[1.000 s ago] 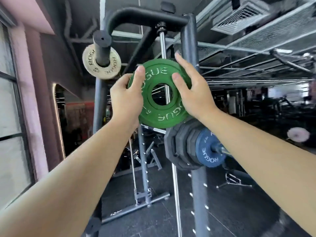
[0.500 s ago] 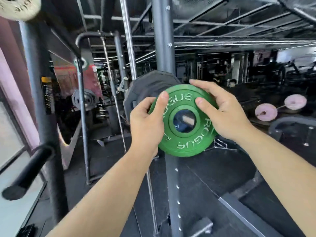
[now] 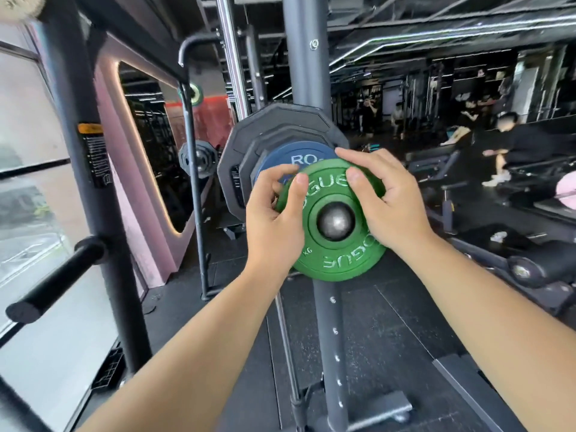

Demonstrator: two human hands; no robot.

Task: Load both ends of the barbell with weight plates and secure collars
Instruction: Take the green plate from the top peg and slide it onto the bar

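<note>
A small green ROGUE plate (image 3: 335,260) sits with its hole around the steel end of the barbell sleeve (image 3: 336,221). My left hand (image 3: 274,226) grips its left rim, thumb on the face. My right hand (image 3: 389,204) grips its right rim, thumb over the lettering. Behind it on the same sleeve are a blue ROGUE plate (image 3: 291,155) and larger black plates (image 3: 246,151). No collar is in view.
A dark rack upright (image 3: 330,338) runs down behind the plates, with a chrome guide rod (image 3: 230,57) beside it. A black storage peg (image 3: 56,275) juts out at left from another upright (image 3: 84,145). People sit at the far right.
Both hands carried the green plate down from the rack's upper peg area to the loaded sleeve. The sleeve end now fills the plate's hole.
</note>
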